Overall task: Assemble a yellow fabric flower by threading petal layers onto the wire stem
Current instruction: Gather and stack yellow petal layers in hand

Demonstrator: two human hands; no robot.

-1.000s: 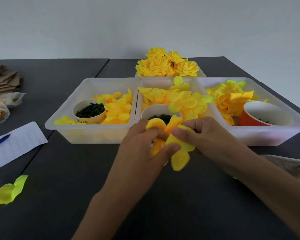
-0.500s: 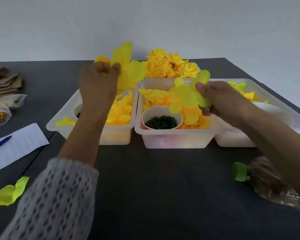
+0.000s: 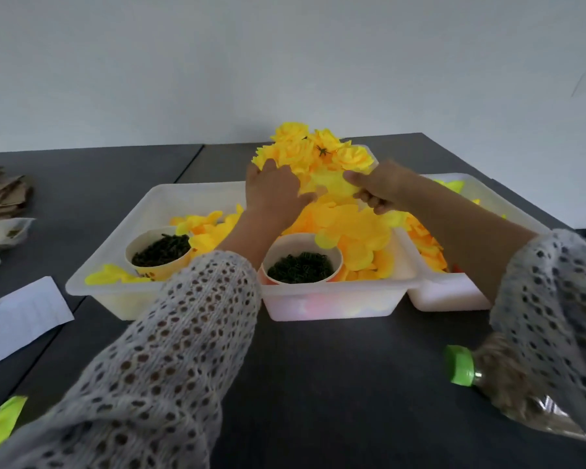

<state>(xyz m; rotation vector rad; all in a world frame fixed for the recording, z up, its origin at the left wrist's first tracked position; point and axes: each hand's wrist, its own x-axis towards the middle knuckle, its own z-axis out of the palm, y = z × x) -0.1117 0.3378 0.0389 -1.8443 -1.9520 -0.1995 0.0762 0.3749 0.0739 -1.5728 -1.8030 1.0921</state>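
Fingers (image 3: 369, 198) of the right hand (image 3: 383, 187) are curled round the right edge of a yellow petal layer (image 3: 332, 186), while its left edge is pinched by the thumb of the left hand (image 3: 274, 191). The layer is held above the far end of the middle tray (image 3: 332, 308), just in front of a pile of finished yellow flowers (image 3: 313, 148); it is pale yellow, thin and rounded (its stem cannot be seen). Loose yellow petals (image 3: 359, 235) and a paper cup (image 3: 301, 262) of dark green pieces are held in the middle tray. A second cup (image 3: 159, 253) of dark pieces and more petals are held in the left tray (image 3: 115, 265), and orange-yellow petals in the right tray (image 3: 450, 292). A green-capped plastic bottle (image 3: 508, 390) lies on the dark counter (image 3: 318, 384) at the near right. A lined sheet (image 3: 17, 319) lies at the left; its writing cannot be read.
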